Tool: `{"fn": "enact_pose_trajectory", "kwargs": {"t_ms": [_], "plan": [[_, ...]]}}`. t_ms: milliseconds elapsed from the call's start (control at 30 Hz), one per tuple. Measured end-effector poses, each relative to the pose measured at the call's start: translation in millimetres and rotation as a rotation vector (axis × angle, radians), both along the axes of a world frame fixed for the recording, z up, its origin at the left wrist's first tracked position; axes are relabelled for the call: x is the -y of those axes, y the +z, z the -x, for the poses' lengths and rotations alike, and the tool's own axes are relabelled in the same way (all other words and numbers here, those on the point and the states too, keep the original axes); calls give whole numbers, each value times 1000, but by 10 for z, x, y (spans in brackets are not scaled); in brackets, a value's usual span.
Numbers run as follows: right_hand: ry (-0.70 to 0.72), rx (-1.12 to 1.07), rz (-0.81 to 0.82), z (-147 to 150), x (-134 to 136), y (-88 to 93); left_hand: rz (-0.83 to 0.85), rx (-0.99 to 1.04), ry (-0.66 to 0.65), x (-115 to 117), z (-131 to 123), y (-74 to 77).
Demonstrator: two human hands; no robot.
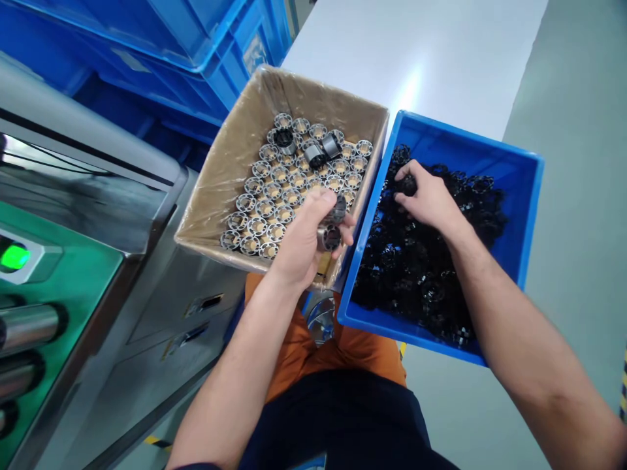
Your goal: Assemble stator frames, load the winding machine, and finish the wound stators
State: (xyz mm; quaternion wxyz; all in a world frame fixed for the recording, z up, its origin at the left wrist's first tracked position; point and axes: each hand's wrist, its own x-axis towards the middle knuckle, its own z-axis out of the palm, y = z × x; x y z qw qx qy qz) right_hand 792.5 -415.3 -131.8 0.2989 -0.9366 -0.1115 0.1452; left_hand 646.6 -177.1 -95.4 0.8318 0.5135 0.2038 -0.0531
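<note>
My left hand (302, 236) is closed around two short metal rings, one of them a ring with a dark core (329, 238), above the near right part of a plastic-lined cardboard box (210, 196). Rows of slotted metal rings (279, 174) stand inside the box. A few rings fitted with black parts, such as this tilted capped ring (314, 155), lie on top of them. My right hand (430, 197) reaches into a blue bin (526, 215), thumb and fingers closed on a black plastic part (407, 185). Many similar black parts (421, 281) fill the bin.
Stacked blue crates (215, 78) rise behind the box on the left. A white tabletop (382, 46) extends beyond both containers. At far left is a green machine panel (73, 254) with a lit green button (14, 256) and metal cylinders (29, 326).
</note>
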Motion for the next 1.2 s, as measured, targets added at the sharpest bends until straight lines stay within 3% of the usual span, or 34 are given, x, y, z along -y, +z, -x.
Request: {"fn": "enact_pose_trajectory", "kwargs": {"t_ms": [167, 400, 567, 700, 767, 833, 1033, 1200], "plan": [[-61, -42, -186, -46, 119, 184, -20, 77, -34, -18, 62, 34], [85, -204, -765, 423, -194, 536, -308, 239, -88, 44, 176, 50], [181, -574, -950, 684, -385, 662, -481, 377, -75, 59, 266, 36], [62, -791, -1092, 641, -394, 642, -468, 521, -7, 54, 246, -142], [10, -740, -1110, 627, -401, 633, -427, 545, 18, 56, 219, -218], [45, -639, -1066, 641, -410, 620, -365, 519, 26, 61, 191, -243], [344, -353, -944, 745, -413, 612, -301, 527, 29, 48, 135, -180], [506, 150, -856, 742, -401, 651, -298, 487, 37, 47, 159, -197]]}}
